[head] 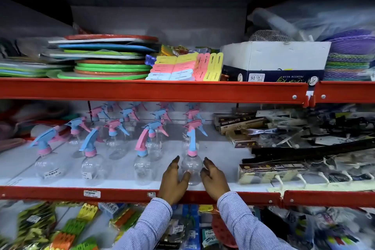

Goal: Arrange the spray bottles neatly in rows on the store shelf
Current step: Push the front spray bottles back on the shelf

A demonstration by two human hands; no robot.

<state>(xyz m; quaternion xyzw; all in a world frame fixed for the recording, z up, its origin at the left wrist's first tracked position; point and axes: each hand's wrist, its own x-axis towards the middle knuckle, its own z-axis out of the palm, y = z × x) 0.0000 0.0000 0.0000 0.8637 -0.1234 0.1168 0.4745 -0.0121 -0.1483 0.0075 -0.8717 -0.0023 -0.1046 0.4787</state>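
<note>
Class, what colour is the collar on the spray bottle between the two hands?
Pink collar, under a blue trigger head; head view.

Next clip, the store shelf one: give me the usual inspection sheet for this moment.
Surface: white middle shelf behind a red front rail, bare patch at right of the bottles.
Job's things: clear spray bottles with pink and blue triggers stand in rows; front-right bottle sits between both hands.
Clutter: dark boxed goods piled at the right of the same shelf.
Grippers: left hand and right hand open, flanking that bottle; the left thumb seems to touch it, right-hand contact unclear.
Cables: nothing seen.
Surroundings: stacked coloured mats and a white box on the shelf above; packaged goods on the shelf below.
</note>
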